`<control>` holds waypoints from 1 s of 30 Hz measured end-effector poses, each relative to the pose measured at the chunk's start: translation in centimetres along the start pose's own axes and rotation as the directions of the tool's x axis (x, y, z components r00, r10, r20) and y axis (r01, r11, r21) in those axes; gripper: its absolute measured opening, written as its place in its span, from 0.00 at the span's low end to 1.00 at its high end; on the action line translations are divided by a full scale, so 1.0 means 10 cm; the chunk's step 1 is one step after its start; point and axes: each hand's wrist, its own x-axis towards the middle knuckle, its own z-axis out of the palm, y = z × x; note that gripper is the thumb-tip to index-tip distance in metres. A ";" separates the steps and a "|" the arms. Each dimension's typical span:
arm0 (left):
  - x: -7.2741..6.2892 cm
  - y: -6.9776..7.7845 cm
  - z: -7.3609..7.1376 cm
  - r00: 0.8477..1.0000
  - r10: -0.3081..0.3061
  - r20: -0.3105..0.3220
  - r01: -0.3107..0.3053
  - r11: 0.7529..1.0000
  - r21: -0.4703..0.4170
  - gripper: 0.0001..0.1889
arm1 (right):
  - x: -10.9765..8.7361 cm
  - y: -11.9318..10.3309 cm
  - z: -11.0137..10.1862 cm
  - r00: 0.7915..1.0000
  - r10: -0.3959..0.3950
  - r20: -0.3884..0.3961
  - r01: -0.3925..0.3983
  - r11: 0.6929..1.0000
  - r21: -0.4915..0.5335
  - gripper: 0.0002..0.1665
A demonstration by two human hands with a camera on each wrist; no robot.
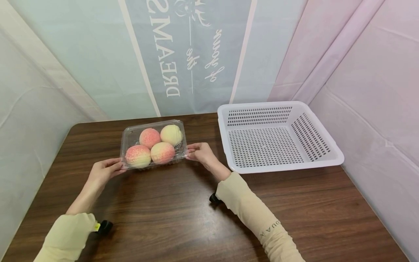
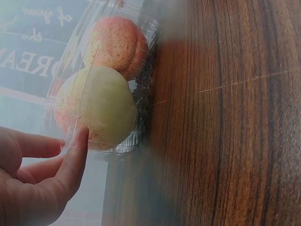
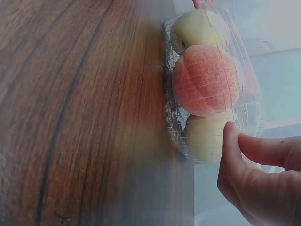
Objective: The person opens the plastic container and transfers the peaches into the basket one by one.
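A clear plastic clamshell box (image 1: 128, 140) holds several pink and pale yellow peaches (image 1: 162, 153) toward the back left of the table. My left hand (image 1: 102, 171) pinches its front left corner between thumb and fingers. At the front right corner, my right hand (image 1: 202, 153) grips the rim in the same way. The left wrist view shows the left thumb (image 2: 75, 160) against the box edge beside a yellowish peach (image 2: 101, 106). Seen from the right wrist, the lid covers a red peach (image 3: 205, 80) and paler ones. Whether the box touches the table, I cannot tell.
A white perforated plastic basket (image 1: 229, 154) stands on the back right of the dark wooden table (image 1: 170, 214), right of the box. Behind the table hangs a printed cloth (image 1: 203, 98). Pale fabric walls (image 1: 376, 109) rise at both sides.
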 end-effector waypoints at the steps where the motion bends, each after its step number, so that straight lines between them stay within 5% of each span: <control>1: 0.00 -0.01 0.00 1.000 0.003 -0.004 -0.003 1.000 0.008 0.25 | 0.00 0.00 0.00 1.000 0.010 -0.005 -0.010 1.000 0.007 0.22; 12: 0.02 -0.03 -0.01 0.999 0.017 -0.028 -0.015 0.999 0.052 0.25 | 0.01 0.02 0.02 0.999 0.005 -0.044 -0.004 1.000 0.019 0.17; 19: 0.13 -0.17 -0.06 0.999 -0.021 -0.040 0.020 1.000 -0.022 0.25 | 0.01 0.04 0.03 0.997 -0.010 -0.075 0.009 1.000 -0.017 0.15; 25: 0.03 -0.03 -0.02 1.000 -0.005 -0.012 0.006 0.998 0.062 0.25 | 0.00 0.00 0.04 0.998 -0.012 -0.069 0.006 0.997 -0.079 0.15; 30: -0.01 0.02 -0.02 0.999 -0.025 0.026 0.025 0.999 0.026 0.25 | -0.02 -0.03 0.05 0.997 0.002 -0.076 -0.009 0.996 -0.090 0.16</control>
